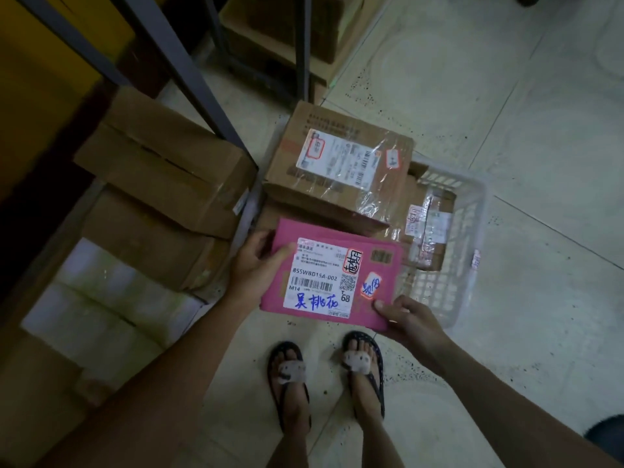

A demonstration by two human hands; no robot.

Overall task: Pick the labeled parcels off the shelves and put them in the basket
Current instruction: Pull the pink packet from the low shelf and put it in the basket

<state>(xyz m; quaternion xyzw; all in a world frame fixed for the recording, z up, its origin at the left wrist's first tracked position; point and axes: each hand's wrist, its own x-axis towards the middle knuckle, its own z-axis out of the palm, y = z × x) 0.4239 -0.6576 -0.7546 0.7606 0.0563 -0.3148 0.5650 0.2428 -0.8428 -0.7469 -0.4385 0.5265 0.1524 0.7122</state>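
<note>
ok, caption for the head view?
Left hand and right hand hold a pink parcel by the white basket already holding cardboard boxes.

Both hands, left (251, 265) and right (407, 317), grip a pink labeled parcel (368, 285) above the white basket (472, 231).

Pink parcel (332, 275) covers part of the basket (472, 228), it seems.

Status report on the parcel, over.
Left hand, right hand: both holding flat pink labeled parcel. Parcel above white plastic basket's near edge. Large brown cardboard box crowds basket.
</note>
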